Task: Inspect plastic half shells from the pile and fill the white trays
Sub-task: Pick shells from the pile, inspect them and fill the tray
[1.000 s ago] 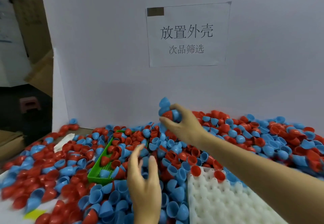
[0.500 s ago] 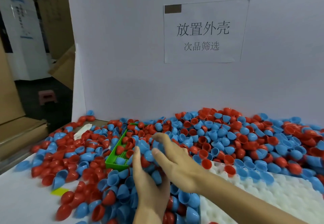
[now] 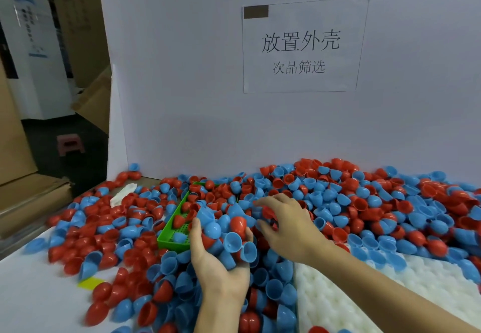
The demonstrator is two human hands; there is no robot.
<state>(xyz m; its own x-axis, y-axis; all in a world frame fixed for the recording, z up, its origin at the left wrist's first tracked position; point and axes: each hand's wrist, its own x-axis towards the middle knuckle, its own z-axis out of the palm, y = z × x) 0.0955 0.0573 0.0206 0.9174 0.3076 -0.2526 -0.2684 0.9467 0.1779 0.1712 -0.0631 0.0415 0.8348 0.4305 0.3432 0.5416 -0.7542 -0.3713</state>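
Cupping a fresh handful of half shells [image 3: 223, 231] lifted off the pile [image 3: 364, 202], the left hand [image 3: 221, 267] curls round them; right hand [image 3: 283, 226] now pinches a red one nearby, white tray [image 3: 390, 293] mostly unfilled

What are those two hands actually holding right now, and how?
The left hand, palm up, cups a handful of blue and red half shells from beneath. The right hand pinches a red shell between its fingertips; motion blur hides exactly where.

You face a pile of red and blue plastic half shells [image 3: 364, 202], a dimpled white foam tray [image 3: 364, 293], a perforated bright green plastic tray [image 3: 173, 239], a yellow tape strip [image 3: 89, 283] and a white paper sign with black characters [image 3: 302, 46].
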